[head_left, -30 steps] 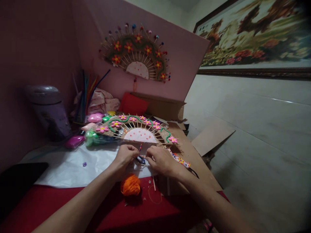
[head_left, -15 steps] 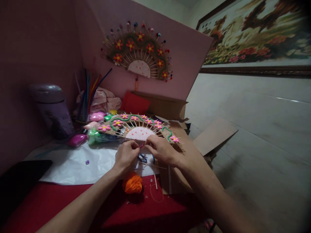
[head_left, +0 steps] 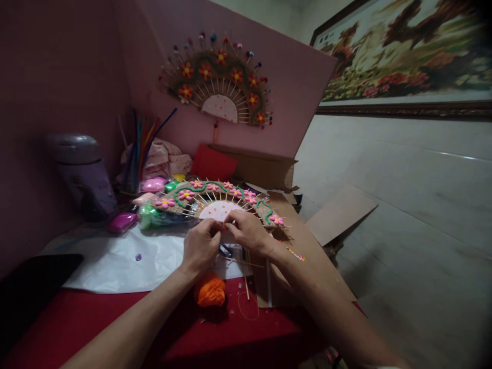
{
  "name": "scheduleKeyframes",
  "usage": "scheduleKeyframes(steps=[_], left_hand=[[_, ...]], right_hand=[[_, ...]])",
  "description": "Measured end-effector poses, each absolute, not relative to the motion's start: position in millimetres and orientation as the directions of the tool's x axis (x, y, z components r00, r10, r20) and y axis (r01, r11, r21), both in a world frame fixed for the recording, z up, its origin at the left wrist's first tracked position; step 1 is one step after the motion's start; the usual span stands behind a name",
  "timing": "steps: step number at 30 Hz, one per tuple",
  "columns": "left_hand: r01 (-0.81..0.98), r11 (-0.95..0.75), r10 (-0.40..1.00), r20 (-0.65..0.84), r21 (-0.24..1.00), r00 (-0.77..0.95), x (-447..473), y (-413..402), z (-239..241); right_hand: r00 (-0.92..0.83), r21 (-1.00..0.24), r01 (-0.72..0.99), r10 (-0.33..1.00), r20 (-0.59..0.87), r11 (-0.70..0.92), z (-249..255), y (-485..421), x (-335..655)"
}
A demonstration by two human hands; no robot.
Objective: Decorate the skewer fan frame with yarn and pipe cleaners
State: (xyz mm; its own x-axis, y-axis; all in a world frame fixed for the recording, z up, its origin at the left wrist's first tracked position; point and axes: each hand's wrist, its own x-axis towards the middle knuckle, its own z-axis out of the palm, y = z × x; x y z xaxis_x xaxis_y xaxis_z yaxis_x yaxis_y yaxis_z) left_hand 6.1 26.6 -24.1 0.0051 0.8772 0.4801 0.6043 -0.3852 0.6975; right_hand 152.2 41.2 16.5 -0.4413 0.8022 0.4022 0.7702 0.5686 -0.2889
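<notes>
Coarse weave, bare wood and soft cloth beside slick plastic and glazed tile.
The fan [head_left: 221, 209] looks like rough, matt burlap, with plain wooden sticks [head_left: 189, 207], smooth, clay-like pink flowers [head_left: 186, 195] and fuzzy green trim [head_left: 264, 209]; its spotted half-disc [head_left: 215, 209] is pale and matt. The yarn ball [head_left: 210, 291] is fibrous and soft. A smooth white sheet [head_left: 123, 266], plastic-looking with a faint sheen, covers part of the counter [head_left: 111, 320], itself dressed in matt red cloth. The cardboard [head_left: 298, 279] is dull brown; the magenta packet [head_left: 122, 222] is glossy plastic. The bottle's lid [head_left: 75, 141] shines, and the tiled wall [head_left: 415, 205] is smooth and glossy.
</notes>
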Motion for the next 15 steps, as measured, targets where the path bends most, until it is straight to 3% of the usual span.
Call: scheduleKeyframes(steps=[9, 15], left_hand=[[0.565, -0.468, 0.833, 0.552, 0.679, 0.027, 6.0, 27.9, -25.7], [0.618, -0.527, 0.772, 0.633, 0.583, 0.06, 4.1, 28.6, -25.7]], right_hand=[[-0.45, -0.311, 0.756, 0.803, 0.39, 0.575, 18.1, 42.4, 151.4], [-0.416, -0.32, 0.782, 0.83, 0.371, 0.535, 18.9, 45.0, 151.4]])
